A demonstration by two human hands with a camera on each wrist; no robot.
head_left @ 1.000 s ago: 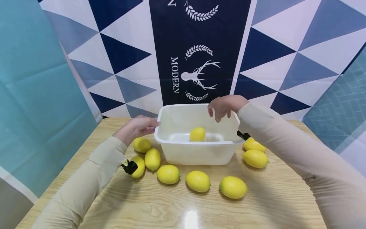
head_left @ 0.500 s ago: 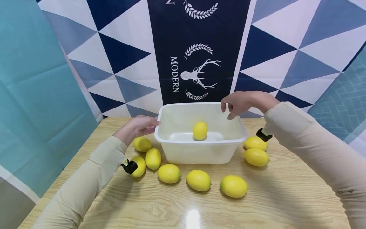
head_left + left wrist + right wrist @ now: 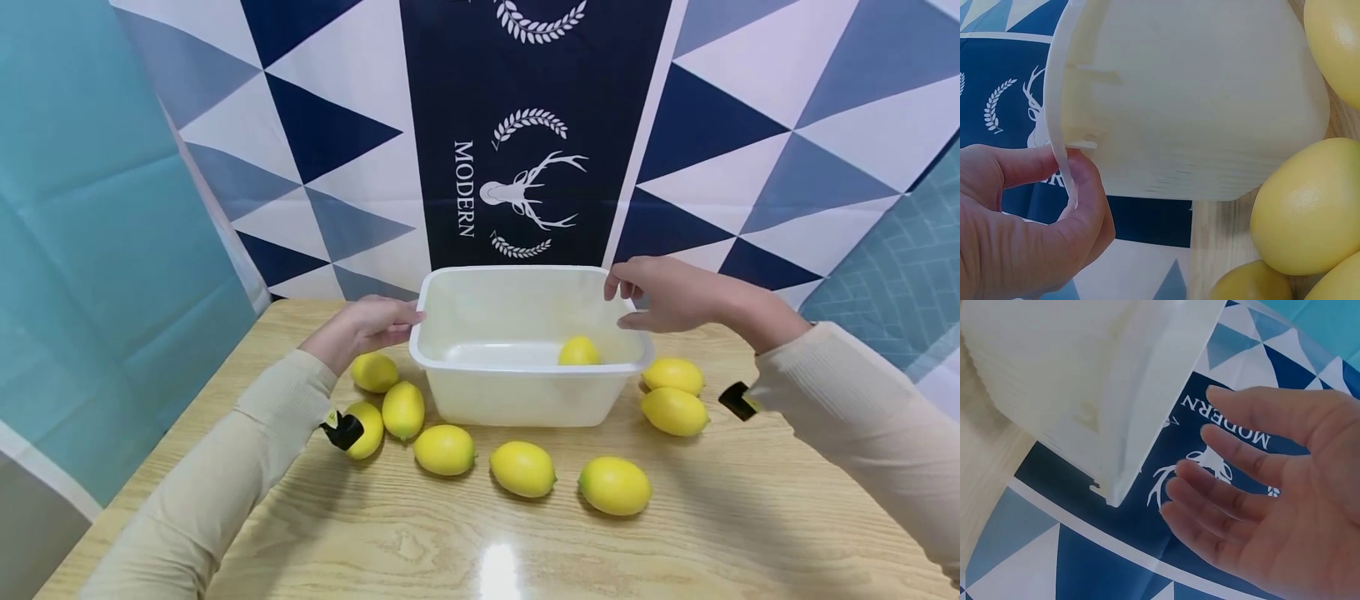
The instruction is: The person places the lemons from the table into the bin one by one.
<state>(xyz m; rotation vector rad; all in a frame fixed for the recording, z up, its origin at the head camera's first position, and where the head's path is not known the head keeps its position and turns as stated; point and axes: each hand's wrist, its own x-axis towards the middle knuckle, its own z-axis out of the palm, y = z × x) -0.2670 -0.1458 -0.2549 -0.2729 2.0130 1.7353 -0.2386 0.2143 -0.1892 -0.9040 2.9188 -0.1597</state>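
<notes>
My left grip [image 3: 365,325] pinches the white bin [image 3: 517,400] by its rim at nine o'clock, while my right grip [image 3: 667,292], thumb and fingers apart, hovers near its two-o'clock corner, one lemon [image 3: 578,352] lying inside towards four o'clock and more lemons [image 3: 522,469] ringing it on the desk [image 3: 382,537] from four to eight.

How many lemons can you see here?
9. One lemon inside the tub; three at its left; three in front; two at its right. More could be hidden behind the tub's front wall.
</notes>
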